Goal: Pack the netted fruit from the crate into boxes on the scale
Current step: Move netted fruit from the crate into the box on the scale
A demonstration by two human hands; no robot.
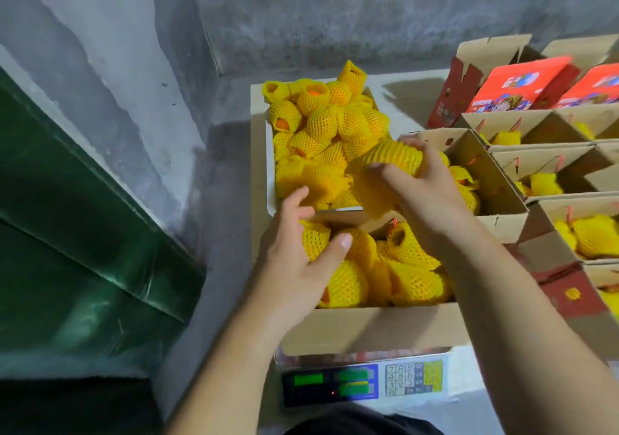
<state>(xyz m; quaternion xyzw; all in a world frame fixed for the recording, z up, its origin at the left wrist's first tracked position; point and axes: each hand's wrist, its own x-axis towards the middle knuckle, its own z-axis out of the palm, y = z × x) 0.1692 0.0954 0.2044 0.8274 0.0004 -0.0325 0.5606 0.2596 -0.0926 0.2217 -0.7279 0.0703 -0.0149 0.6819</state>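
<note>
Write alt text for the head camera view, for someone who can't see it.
A person's right hand grips a yellow-netted fruit over a cardboard box on a digital scale, while the left hand holds a netted fruit in the box. A fruit-filled crate sits behind.

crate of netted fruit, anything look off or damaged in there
Mostly tidy. A few fruits in the crate have nets slipped off one end, leaving bare orange skin showing, such as one at its left edge. The right hand grips a netted fruit above the crate. No spills visible.
</note>
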